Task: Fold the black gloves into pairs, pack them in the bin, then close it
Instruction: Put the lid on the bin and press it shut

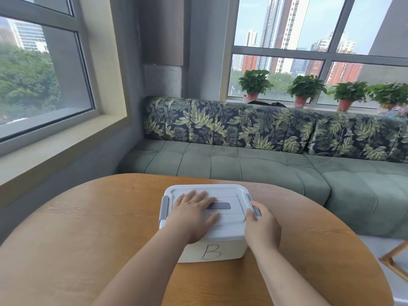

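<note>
Lidded white bin [212, 250] marked "B" is set on the wooden desk [88, 228].
The lid [220, 191] is pressed by the left hand [192, 215], laid flat with fingers straight, while the grey right latch [250, 197] is gripped by the curled fingers of the right hand [262, 226].

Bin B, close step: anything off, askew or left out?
Nothing stands out. The lid sits square on the bin, left hand flat on top, right hand holding the right latch. No gloves lie loose on the table. Whether that latch is snapped shut can't be told.
</note>
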